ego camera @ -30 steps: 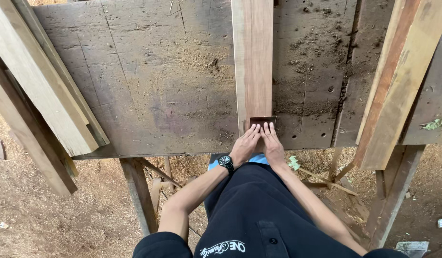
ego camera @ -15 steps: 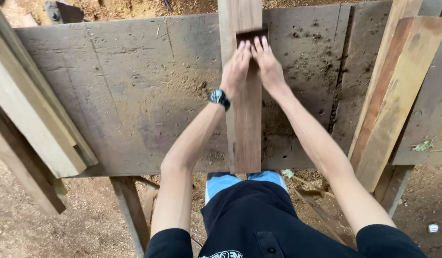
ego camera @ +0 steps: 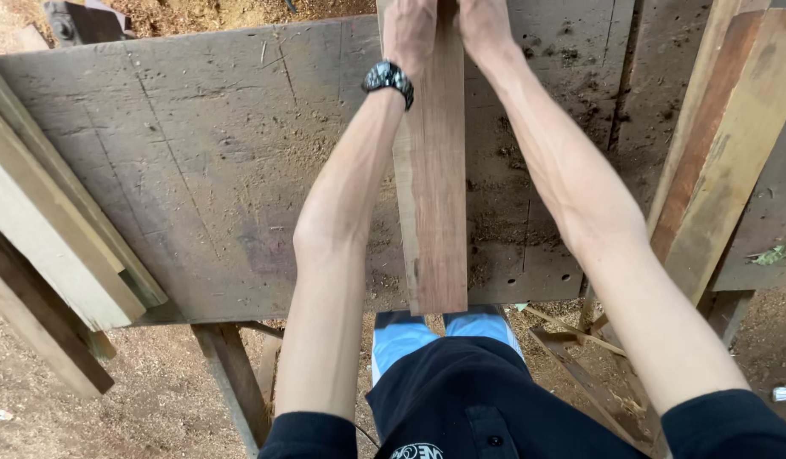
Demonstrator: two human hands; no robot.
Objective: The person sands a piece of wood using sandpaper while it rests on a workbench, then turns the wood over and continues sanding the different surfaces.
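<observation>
A long reddish wooden plank [ego camera: 435,195] lies lengthwise on a worn grey workbench top [ego camera: 197,161], with its near end just over the bench's front edge. Both my arms are stretched out along it. My left hand [ego camera: 410,30], with a black watch [ego camera: 387,78] on its wrist, rests on the plank's left side at the top of the view. On the plank's right side is my right hand [ego camera: 482,21]. The frame cuts off the fingers of both hands, so what they press on is hidden.
Pale boards [ego camera: 44,238] lean across the bench's left end, and reddish and pale planks [ego camera: 716,161] lean at its right. Sawdust covers the bench and the ground. Bench legs [ego camera: 231,382] and wood scraps [ego camera: 580,348] stand below the front edge.
Both hands have slid away from me along the plank, from near the bench's front edge to the top of the view. The small dark block at my fingertips has gone out of sight.
</observation>
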